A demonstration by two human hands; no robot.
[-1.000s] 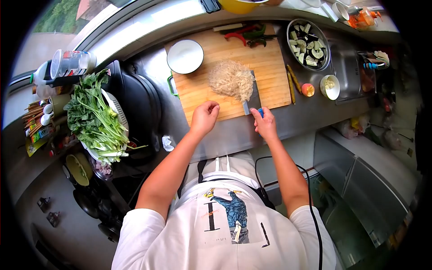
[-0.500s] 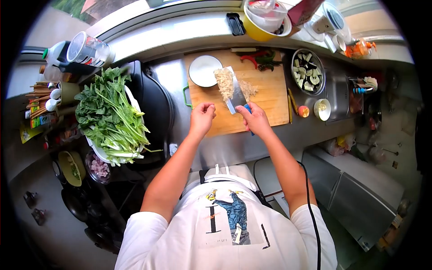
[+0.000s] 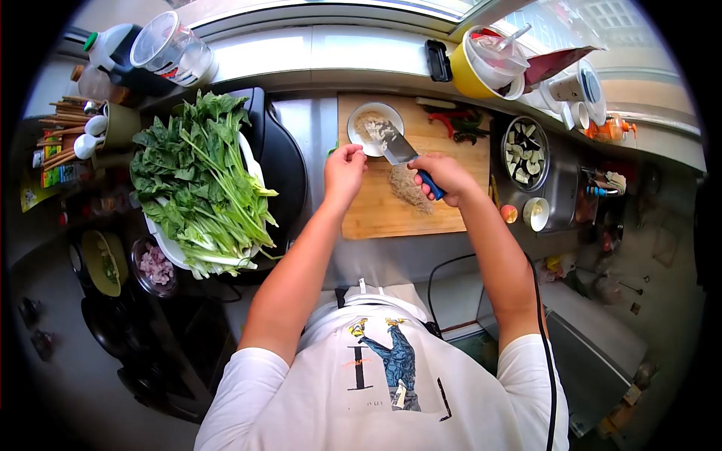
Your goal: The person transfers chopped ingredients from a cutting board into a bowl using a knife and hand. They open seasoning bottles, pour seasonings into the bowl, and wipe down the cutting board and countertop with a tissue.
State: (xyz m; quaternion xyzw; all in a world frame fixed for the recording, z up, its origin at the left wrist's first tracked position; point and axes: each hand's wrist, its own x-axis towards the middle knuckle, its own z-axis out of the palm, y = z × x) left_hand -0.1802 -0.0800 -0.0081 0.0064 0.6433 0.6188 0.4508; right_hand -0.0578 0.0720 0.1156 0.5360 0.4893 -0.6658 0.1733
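A cleaver [image 3: 401, 150] with a blue handle is gripped in my right hand [image 3: 449, 179]. Its blade tilts over the near right rim of a white bowl [image 3: 396, 115] on the wooden cutting board [image 3: 451, 214]. Pale chopped shreds [image 3: 374, 128] lie in the bowl and by the blade's tip. Another pile of shreds [image 3: 410, 188] rests on the board below the blade. My left hand [image 3: 346, 173] is closed, fingertips pinched together at the bowl's near left edge. I cannot tell whether they touch the rim or hold anything.
Red and green peppers [image 3: 459, 124] lie at the board's back right. A bowl of cut eggplant [image 3: 525, 154] and a small bowl [image 3: 535, 214] stand to the right. Leafy greens [image 3: 199, 180] fill a white container on the left. A yellow tub [image 3: 470, 71] sits on the sill.
My right hand has brought the cleaver to the bowl, and the shreds from its blade are now mostly inside. My left hand has moved up beside the bowl. The view has shifted.
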